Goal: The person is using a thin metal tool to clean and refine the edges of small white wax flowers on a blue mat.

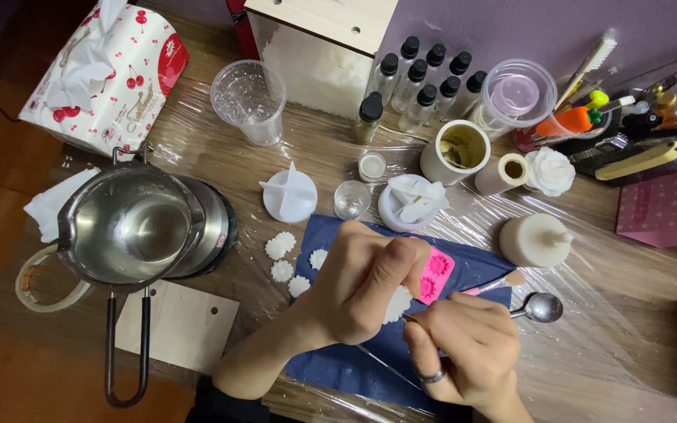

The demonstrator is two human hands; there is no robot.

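At the far left of the plastic-covered surface [589, 345], a tissue box [107, 74] lies behind a steel pitcher [131, 227] that sits on a small heater; keep your sleeve away from its long handle. Just right of it, four white flower-shaped wax pieces [280, 247] lie loose, partly on the blue mat [354, 368].

Your left hand [362, 286] is curled around a pink silicone mould [435, 274], pressing it against the mat with a white wax flower [397, 304] showing under the thumb. Hold it firmly but let the mould flex, so the piece frees without cracking.

Your right hand [460, 345] pinches a thin metal tool [417, 319] near its tip, which touches the flower's edge. Work that tip gently along the rim instead of digging in. A small metal spoon [542, 307] lies just beyond your fingers, and a white pillar candle [534, 239] stands behind it, well apart from the cups and bottles at the back.
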